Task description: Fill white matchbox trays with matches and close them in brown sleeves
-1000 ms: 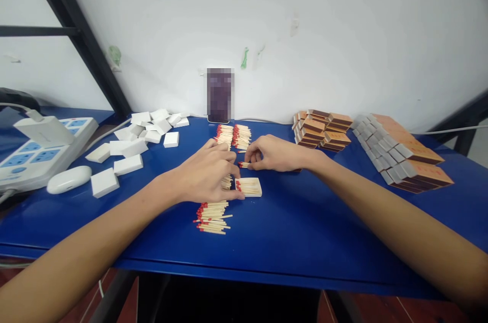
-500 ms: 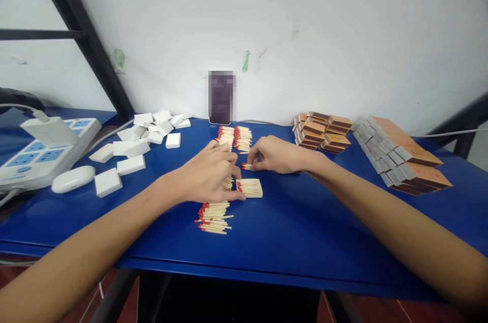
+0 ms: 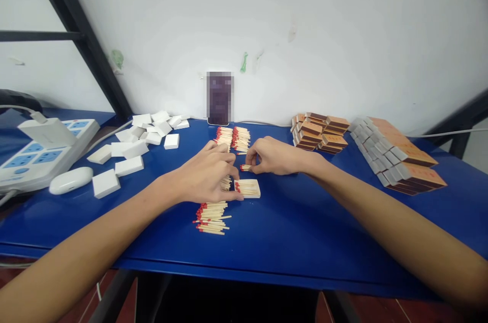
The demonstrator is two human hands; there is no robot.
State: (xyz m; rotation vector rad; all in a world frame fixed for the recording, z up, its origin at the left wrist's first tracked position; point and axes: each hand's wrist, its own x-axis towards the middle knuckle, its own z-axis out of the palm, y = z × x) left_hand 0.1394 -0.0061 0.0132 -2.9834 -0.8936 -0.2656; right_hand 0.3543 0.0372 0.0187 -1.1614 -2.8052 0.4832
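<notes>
A small white matchbox tray (image 3: 251, 192) lies on the blue table with several red-headed matches inside. My left hand (image 3: 208, 173) grips its left end, thumb at the near corner and a finger at the far one. Just beyond the tray, my right hand (image 3: 271, 156) pinches a few matches (image 3: 246, 168), their red heads pointing left. Part of a long row of loose matches is hidden under my left hand; its near pile (image 3: 213, 218) shows below the wrist. Two more match piles, a left one (image 3: 224, 136) and a right one (image 3: 241, 139), lie beyond my hands.
Empty white trays (image 3: 129, 150) are scattered at the left, near a white oval case (image 3: 71, 180) and a power strip (image 3: 82, 135). A phone (image 3: 220, 99) leans on the wall. Orange-brown matchboxes (image 3: 320, 132) and a larger stack of matchbox sleeves (image 3: 400, 157) stand right.
The whole view has shifted slightly. Both hands keep nearly the same pose, the left at the tray and the right pinching the matches.
</notes>
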